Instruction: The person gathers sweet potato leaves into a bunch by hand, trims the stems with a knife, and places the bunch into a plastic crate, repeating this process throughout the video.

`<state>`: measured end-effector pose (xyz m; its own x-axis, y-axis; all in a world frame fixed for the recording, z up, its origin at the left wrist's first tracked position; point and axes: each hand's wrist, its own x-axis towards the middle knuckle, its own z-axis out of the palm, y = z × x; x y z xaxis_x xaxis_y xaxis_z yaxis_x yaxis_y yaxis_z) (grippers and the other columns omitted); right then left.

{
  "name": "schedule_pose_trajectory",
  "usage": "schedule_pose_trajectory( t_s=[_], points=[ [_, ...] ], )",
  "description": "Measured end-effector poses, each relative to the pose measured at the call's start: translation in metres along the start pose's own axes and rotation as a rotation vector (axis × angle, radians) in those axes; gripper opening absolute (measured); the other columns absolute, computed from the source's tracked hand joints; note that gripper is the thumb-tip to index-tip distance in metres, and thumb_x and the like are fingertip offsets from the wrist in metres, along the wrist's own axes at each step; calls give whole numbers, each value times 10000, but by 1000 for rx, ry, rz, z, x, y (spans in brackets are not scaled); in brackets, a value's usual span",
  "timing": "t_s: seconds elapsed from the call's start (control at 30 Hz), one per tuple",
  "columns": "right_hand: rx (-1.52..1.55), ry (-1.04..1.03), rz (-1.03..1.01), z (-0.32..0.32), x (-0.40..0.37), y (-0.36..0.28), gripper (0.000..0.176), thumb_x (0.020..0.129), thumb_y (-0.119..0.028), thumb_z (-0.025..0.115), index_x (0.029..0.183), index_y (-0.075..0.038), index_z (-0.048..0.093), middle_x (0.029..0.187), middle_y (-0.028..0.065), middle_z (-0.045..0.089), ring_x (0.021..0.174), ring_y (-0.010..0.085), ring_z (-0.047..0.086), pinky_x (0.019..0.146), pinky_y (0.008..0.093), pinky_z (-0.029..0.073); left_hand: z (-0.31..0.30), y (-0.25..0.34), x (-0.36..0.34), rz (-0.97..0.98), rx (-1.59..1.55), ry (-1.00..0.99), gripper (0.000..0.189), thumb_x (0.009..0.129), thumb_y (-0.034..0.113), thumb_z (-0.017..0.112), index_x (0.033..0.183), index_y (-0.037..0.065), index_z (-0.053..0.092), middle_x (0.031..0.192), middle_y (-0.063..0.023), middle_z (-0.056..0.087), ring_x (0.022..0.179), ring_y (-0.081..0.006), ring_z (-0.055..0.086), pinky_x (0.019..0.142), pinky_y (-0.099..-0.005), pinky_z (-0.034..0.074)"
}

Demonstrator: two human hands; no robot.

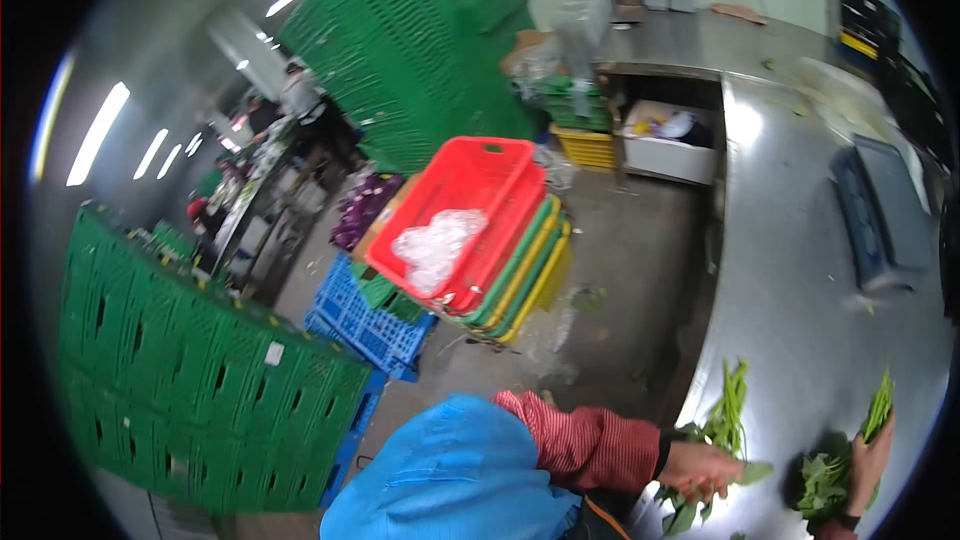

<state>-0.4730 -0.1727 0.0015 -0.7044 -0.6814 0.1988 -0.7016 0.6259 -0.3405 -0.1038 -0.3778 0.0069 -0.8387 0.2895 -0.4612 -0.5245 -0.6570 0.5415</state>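
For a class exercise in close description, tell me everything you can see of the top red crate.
The red crate looks like moulded plastic: rectangular, open-topped, with a raised rim and a handle slot in its far end. It sits upright at the top of a stack, with more red under its rim, then green and yellow crates. Crumpled clear plastic lies inside, hiding part of the floor. Nobody is touching it.

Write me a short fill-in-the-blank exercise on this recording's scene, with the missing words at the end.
The left hand and right hand each hold leafy stems coloured ____.
The crate holding crumpled plastic is coloured ____.
The pallet beside that crate's stack is coloured ____.
The shiny worktable has a top made of ____.

Missing words: green; red; blue; metal.
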Motion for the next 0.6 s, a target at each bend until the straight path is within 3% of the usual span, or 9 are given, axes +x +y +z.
schedule_pose_trajectory(
  t_s=[0.07, 0.17, 0.23, 0.27, 0.4, 0.43, 0.53, 0.57, 0.6],
  points=[
    [-190, -248, 273, 31, 30, -18, 711, 825, -208, 632, 1412, -1, 290, 1339, 317, 395, 1200, 432, 440, 983, 413, 387, -9, -20, -8, 3, -41, 24, 362, 904, 465, 536, 1035, 128, 519, 868, -21, 575, 671, -90, 534, 555, -269, 478],
    [-476, -179, 263, 90, 45, 16, 774, 842, -408, 626, 1400, 18, 301, 1335, 347, 375, 1203, 446, 428, 977, 438, 390, -23, -35, -19, 25, -44, 64, 374, 911, 417, 550, 1139, 123, 522, 940, -40, 600, 779, -128, 573, 637, -308, 505],
    [-547, -166, 212, 88, 47, 12, 800, 841, -472, 604, 1392, 28, 310, 1342, 349, 365, 1206, 441, 427, 975, 454, 390, -21, -32, -29, 29, 4, 47, 435, 919, 376, 565, 1256, 105, 521, 1075, -88, 635, 919, -178, 599, 751, -346, 519],
    [-586, -152, 193, 76, 44, 5, 816, 841, -505, 594, 1388, 33, 315, 1346, 351, 361, 1208, 438, 427, 974, 462, 390, -18, -28, -31, 48, 50, 40, 414, 921, 355, 565, 1244, 99, 531, 1068, -86, 636, 901, -180, 601, 740, -342, 517],
    [-700, -24, -2, 38, 27, -21, 697, 867, -404, 606, 1377, 3, 362, 1379, 288, 370, 1219, 429, 419, 991, 454, 378, 10, -25, -33, 81, 125, -36, 367, 925, 318, 565, 1212, 90, 558, 1047, -74, 642, 858, -181, 603, 720, -325, 513],
    [-709, -8, -6, 21, 19, -57, 621, 882, -344, 597, 1364, -14, 387, 1380, 255, 386, 1210, 417, 432, 993, 445, 377, 15, -28, -30, 75, 125, -66, 365, 925, 322, 564, 1208, 91, 561, 1044, -70, 642, 853, -180, 602, 721, -321, 513],
    [-587, 243, -197, 27, -23, -76, 555, 892, -313, 582, 1328, -10, 420, 1290, 245, 451, 1138, 406, 473, 953, 443, 395, 32, -40, -25, 69, 149, -133, 358, 919, 322, 564, 1197, 96, 551, 1010, -62, 635, 831, -169, 599, 697, -321, 513],
    [-397, 87, -124, 8, -41, -118, 491, 892, -287, 576, 1269, 3, 456, 1186, 231, 482, 1057, 398, 497, 911, 442, 404, 36, -46, -23, 76, 167, -153, 360, 918, 333, 563, 1193, 102, 545, 999, -56, 630, 822, -162, 596, 688, -319, 513],
    [-305, 227, -206, 17, -61, -120, 422, 867, -235, 601, 1197, 12, 508, 1090, 211, 503, 1009, 391, 504, 892, 440, 407, 40, -53, -21, 85, 180, -176, 362, 916, 344, 562, 1188, 108, 539, 987, -50, 626, 813, -155, 594, 679, -316, 514]
  ],
)
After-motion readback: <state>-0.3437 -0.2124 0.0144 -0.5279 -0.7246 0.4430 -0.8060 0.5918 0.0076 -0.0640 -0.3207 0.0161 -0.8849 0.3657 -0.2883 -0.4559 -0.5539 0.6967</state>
